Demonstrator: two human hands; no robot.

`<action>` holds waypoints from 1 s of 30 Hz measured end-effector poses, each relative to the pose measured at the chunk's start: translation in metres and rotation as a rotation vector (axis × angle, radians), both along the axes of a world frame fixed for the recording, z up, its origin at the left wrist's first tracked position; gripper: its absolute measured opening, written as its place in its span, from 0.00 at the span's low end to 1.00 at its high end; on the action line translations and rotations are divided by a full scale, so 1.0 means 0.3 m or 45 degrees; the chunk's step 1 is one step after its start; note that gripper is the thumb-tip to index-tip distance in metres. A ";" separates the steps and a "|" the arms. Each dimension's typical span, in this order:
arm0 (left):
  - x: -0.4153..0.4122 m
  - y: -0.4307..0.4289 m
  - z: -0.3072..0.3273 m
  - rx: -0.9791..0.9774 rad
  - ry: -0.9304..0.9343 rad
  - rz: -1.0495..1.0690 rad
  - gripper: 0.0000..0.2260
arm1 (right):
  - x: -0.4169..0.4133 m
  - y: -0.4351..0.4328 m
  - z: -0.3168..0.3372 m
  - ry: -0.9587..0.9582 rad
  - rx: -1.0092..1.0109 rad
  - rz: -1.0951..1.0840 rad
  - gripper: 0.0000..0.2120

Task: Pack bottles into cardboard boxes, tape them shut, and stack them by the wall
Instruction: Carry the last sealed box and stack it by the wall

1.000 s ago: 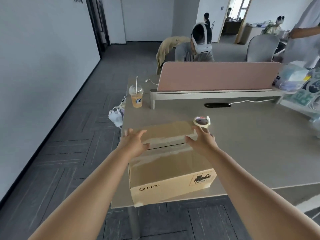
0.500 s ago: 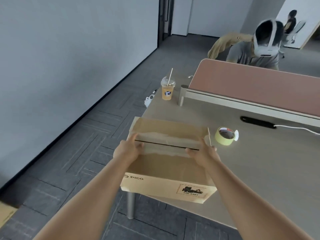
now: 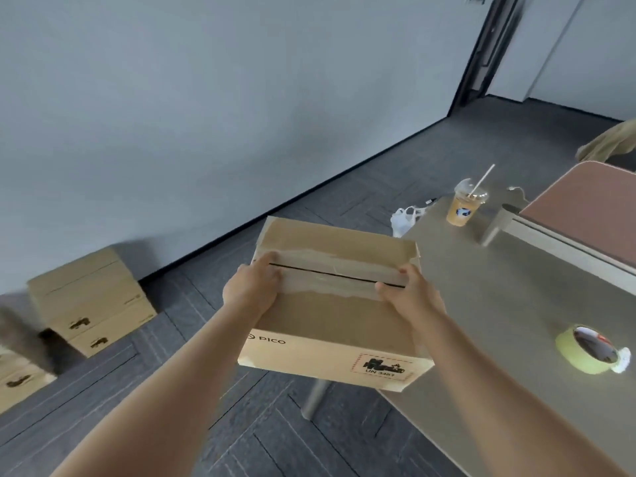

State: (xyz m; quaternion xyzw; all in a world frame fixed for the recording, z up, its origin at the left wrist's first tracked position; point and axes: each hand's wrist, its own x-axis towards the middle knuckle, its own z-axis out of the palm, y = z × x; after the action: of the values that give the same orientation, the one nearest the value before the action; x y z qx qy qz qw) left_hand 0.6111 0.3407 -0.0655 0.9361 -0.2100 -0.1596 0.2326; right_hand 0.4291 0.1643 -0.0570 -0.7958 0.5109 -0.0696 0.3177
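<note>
A taped cardboard box [image 3: 330, 325] marked PICO hangs in the air off the table's left corner. My left hand [image 3: 253, 287] grips its left side, thumb on the taped seam. My right hand [image 3: 409, 292] grips its right side the same way. A stack of two closed cardboard boxes [image 3: 89, 301] stands on the floor against the grey wall at the left. Another box [image 3: 19, 376] shows at the left edge, blurred. A yellow tape roll [image 3: 590, 351] lies on the table to my right.
The beige table [image 3: 499, 304] fills the right side, with an iced drink cup [image 3: 464, 204] near its far corner and a pink divider [image 3: 585, 208] behind. A white plastic bag [image 3: 404, 220] lies on the dark carpet. A doorway [image 3: 488, 53] opens at the far end.
The box has come off the table and swung left toward the wall. My view has turned left, bringing the stacked boxes on the floor into sight. Both hands keep their grip.
</note>
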 end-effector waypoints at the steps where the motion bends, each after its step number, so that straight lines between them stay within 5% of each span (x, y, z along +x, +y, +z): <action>1: 0.035 0.060 0.006 -0.020 0.004 0.047 0.17 | 0.057 0.038 0.006 -0.016 -0.008 0.054 0.25; 21: 0.722 1.775 0.024 -0.073 -0.075 1.022 0.22 | 1.306 1.503 -0.039 -0.086 0.155 1.080 0.27; 30: 0.884 2.214 -0.019 -0.092 -0.043 1.325 0.22 | 1.686 1.960 -0.059 -0.045 0.114 1.378 0.28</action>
State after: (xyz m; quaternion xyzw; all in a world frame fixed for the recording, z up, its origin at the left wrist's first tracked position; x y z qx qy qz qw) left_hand 0.8764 1.0048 -0.0712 0.9105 0.2739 -0.0003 0.3097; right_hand 0.9349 0.7523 -0.0747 -0.9295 0.0252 0.1125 0.3503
